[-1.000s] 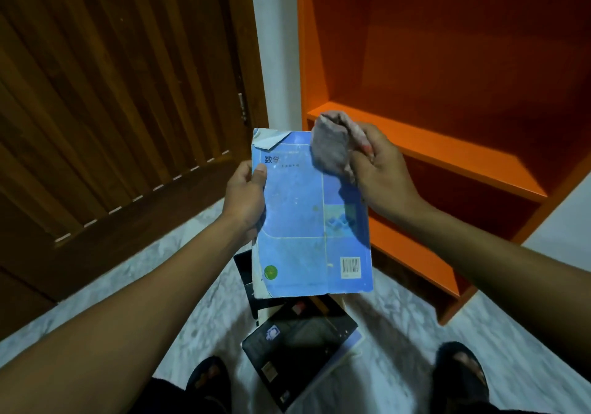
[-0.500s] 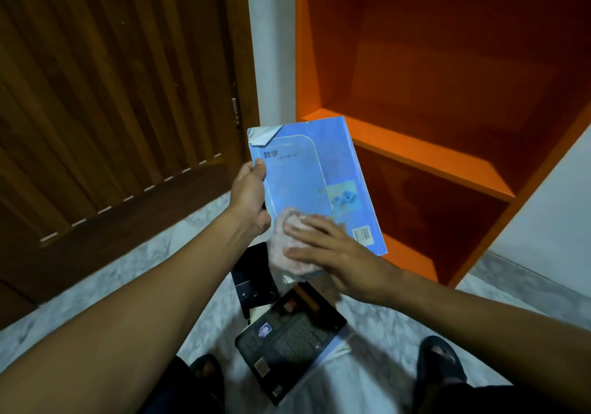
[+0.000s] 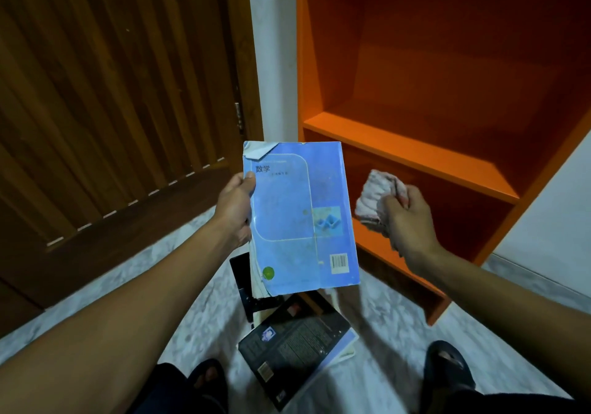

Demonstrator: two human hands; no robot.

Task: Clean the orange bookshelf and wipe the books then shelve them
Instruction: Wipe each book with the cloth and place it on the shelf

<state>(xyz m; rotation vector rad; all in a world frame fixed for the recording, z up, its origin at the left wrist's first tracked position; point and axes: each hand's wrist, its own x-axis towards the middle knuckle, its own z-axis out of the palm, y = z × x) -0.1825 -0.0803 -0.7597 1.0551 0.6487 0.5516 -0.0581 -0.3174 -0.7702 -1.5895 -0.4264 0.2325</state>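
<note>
Now: wiping step in hand, shelving not yet begun. Left hand [image 3: 235, 204] grips the blue book [image 3: 302, 218] by its left edge, thumb on the cover, other fingers hidden behind; book held face-up above the floor, in front of the orange bookshelf [image 3: 412, 154]. Top left corner of the cover is torn and folded. Right hand [image 3: 407, 221] is just beside the book's right edge, not touching it, fingers curled tight around a bunched cloth [image 3: 379, 197]. Shelves visible hold no books. More books [image 3: 297, 346] lie piled on the marble floor [image 3: 179, 273] below, dark cover uppermost. Wooden door [image 3: 112, 93] to the left.

Judgement: cover looks wiped; next either flip the book for the other side, or stand it on a shelf. The cloth hand must stay clear of the opening.
</note>
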